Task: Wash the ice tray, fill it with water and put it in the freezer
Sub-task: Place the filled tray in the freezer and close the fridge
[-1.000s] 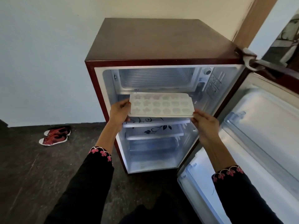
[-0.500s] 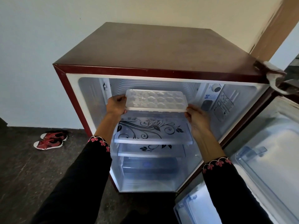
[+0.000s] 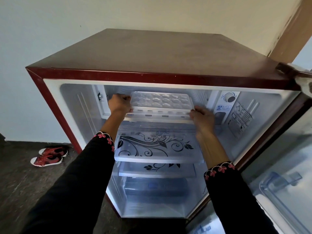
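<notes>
Nearest are two black sleeves, the left sleeve (image 3: 81, 174) and the right sleeve (image 3: 236, 191), each with red flowers stitched at the cuff, reaching into the open fridge (image 3: 152, 54). Its door (image 3: 287, 166) stands swung wide on the right. Below the forearms a clear shelf (image 3: 157, 149) printed with black leaves and scrolls sits over a second shelf and a bottom drawer. Past that shelf, the left hand (image 3: 120, 103) has its fingers curled round the left end of the ice tray (image 3: 160, 100), and the right hand (image 3: 201, 115) grips the tray's near right corner, its fingertips hidden behind the edge. Half a second ago the tray was held lower, just above the patterned shelf; now it is higher and further in, level at the mouth of the freezer compartment (image 3: 158, 119) at the top of the fridge, its near edge over the compartment's front ledge. Whether it already rests there cannot be told. A white dial (image 3: 230, 97) sits on the back wall to the right of the tray. A pair of red shoes (image 3: 49, 156) lies on the dark floor to the left of the fridge, near the pale wall.
</notes>
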`<state>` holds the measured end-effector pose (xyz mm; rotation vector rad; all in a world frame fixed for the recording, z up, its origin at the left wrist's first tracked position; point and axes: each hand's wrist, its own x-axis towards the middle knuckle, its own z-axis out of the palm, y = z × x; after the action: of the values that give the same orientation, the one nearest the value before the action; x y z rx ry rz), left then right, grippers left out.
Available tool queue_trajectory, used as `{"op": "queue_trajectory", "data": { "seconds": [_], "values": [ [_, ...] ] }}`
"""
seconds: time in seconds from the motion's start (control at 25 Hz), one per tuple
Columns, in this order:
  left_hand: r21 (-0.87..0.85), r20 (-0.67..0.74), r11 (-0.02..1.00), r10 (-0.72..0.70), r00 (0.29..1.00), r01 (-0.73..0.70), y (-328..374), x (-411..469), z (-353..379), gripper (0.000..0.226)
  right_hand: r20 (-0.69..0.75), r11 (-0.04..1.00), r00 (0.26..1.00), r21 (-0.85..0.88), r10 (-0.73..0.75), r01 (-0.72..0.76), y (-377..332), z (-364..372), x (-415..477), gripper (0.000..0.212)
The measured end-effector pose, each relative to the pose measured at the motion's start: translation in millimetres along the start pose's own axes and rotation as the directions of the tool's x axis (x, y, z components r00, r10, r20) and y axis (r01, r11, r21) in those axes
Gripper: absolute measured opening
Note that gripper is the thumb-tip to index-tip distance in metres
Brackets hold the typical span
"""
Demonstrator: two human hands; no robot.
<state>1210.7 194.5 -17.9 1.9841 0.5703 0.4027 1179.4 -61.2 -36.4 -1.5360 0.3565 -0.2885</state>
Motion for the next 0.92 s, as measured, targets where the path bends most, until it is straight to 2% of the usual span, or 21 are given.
{"op": "queue_trajectory", "data": {
  "seconds": [0.16,0.24,0.36,0.56,0.6,0.64,0.72,0.8,0.92],
  "values": [
    [-0.021,0.013,0.999,-0.043,0.999,0.043,-0.6,16.9,13.3,0.031,0.032,1.0,0.999,0.03,0.007,-0.008,-5.9,6.5,11.2,0.024],
    [-0.034,0.036,0.998,-0.053,0.998,0.055,2.2,19.3,16.9,0.02,0.054,0.999,0.998,0.035,0.017,-0.019,-9.4,10.8,18.4,0.033],
    [-0.07,0.037,0.994,-0.084,0.996,0.087,6.3,19.9,17.8,0.009,0.071,1.0,0.997,-0.001,0.018,-0.018,-15.1,18.7,24.7,0.026],
    [-0.13,0.054,0.975,-0.176,0.983,0.181,7.3,22.3,15.5,0.023,0.112,0.998,0.992,-0.014,0.065,-0.064,-17.9,25.5,24.2,0.026],
    [-0.116,0.061,0.974,-0.187,0.98,0.193,7.0,19.7,13.9,0.019,0.122,0.998,0.99,-0.025,0.065,-0.063,-17.9,25.2,22.0,0.026],
    [-0.073,0.044,0.98,-0.18,0.983,0.183,6.1,15.8,11.5,0.014,0.124,0.998,0.99,-0.032,0.066,-0.062,-17.2,24.2,19.6,0.036],
    [0.032,-0.052,0.997,-0.07,0.996,0.072,3.4,-0.8,6.7,0.014,0.093,0.998,0.995,-0.057,0.038,-0.033,-14.2,17.4,4.5,0.054],
    [0.103,-0.139,0.991,0.105,0.985,-0.091,2.5,-30.9,1.6,0.023,0.017,0.996,1.0,-0.084,-0.015,0.017,-9.8,8.8,-18.9,0.05],
    [0.179,-0.12,0.969,0.194,0.974,-0.171,10.3,-85.3,-4.9,0.037,-0.03,0.997,1.0,-0.075,0.006,-0.009,1.5,-0.6,-61.3,0.041]
  ]
}}
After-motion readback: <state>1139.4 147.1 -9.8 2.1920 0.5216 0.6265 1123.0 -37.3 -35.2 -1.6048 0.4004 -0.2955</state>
